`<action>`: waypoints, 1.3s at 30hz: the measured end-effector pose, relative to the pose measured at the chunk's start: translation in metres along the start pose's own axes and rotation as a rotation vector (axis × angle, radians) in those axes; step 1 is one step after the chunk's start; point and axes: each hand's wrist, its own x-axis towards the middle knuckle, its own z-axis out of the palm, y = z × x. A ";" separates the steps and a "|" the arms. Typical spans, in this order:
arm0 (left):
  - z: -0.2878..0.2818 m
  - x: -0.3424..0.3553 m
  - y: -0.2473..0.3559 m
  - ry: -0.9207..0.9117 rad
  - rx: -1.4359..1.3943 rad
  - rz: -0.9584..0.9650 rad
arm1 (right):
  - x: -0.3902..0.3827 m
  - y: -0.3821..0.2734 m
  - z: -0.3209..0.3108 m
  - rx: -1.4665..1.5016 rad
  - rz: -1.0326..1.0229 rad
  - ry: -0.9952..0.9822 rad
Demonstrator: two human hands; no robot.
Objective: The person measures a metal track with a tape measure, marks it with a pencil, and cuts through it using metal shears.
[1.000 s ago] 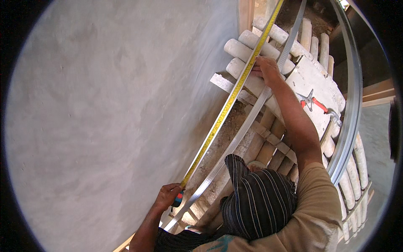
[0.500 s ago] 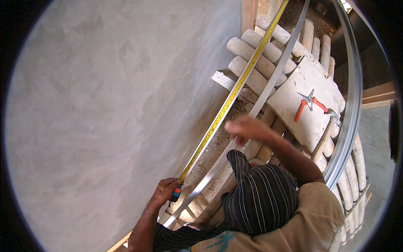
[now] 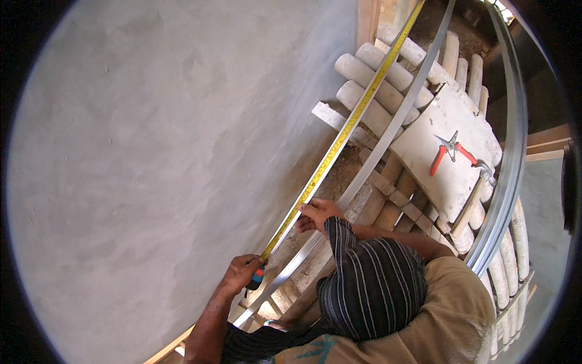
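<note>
My left hand [image 3: 241, 271] is closed around the case of a tape measure [image 3: 257, 278], dark with blue and red parts. Its yellow blade [image 3: 330, 153] runs out to the upper right, lying along a pale, straight metal strip [image 3: 280, 238]. My right hand [image 3: 320, 214] has its fingertips at the edge of the blade, a little way up from the case. Those fingers are bent and drawn together; whatever they may hold is too small to make out. Just right of the blade, a second long metal strip [image 3: 388, 136] passes beneath my right hand.
A grey plastered wall [image 3: 151, 151] fills the left. Pale round posts [image 3: 364, 73] lie stacked at the right, under a white board [image 3: 439, 176]. On it rest red-handled snips [image 3: 448, 151] and a hammer head [image 3: 485, 173]. Long metal channels [image 3: 512, 151] curve past at the far right.
My right hand has moved left and down onto the edge of the tape blade. My left hand keeps hold of the case. The view has shifted slightly.
</note>
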 end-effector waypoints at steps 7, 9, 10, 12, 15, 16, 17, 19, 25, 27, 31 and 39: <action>-0.003 -0.002 0.013 -0.018 0.003 -0.007 | -0.007 -0.021 0.004 0.035 -0.114 0.104; -0.009 -0.008 0.015 -0.013 0.098 -0.012 | -0.010 -0.031 0.002 0.046 -0.161 0.067; -0.012 -0.011 0.015 -0.032 0.073 -0.032 | -0.011 -0.037 0.000 0.012 -0.241 0.059; -0.017 -0.019 0.015 -0.052 0.072 -0.055 | -0.011 -0.052 -0.012 -0.045 -0.335 0.014; -0.023 -0.036 0.013 -0.053 0.019 -0.097 | -0.002 -0.080 -0.036 -0.043 -0.429 0.053; -0.028 -0.043 0.012 -0.044 0.044 -0.119 | 0.003 -0.090 -0.045 -0.016 -0.442 0.064; -0.028 -0.050 0.011 0.004 0.032 -0.164 | 0.009 -0.102 -0.053 0.008 -0.405 0.080; -0.036 -0.058 0.008 -0.015 0.031 -0.130 | 0.022 -0.126 -0.074 0.076 -0.386 0.105; -0.066 -0.081 -0.016 -0.107 0.100 0.040 | 0.063 -0.210 -0.132 -0.045 -0.544 0.253; -0.073 -0.088 -0.021 -0.097 0.078 0.005 | 0.071 -0.239 -0.143 0.117 -0.541 0.263; -0.085 -0.095 -0.024 -0.074 0.136 -0.092 | 0.072 -0.274 -0.155 0.034 -0.538 0.229; -0.078 -0.092 -0.028 0.059 0.119 -0.133 | 0.080 -0.282 -0.155 0.047 -0.528 0.313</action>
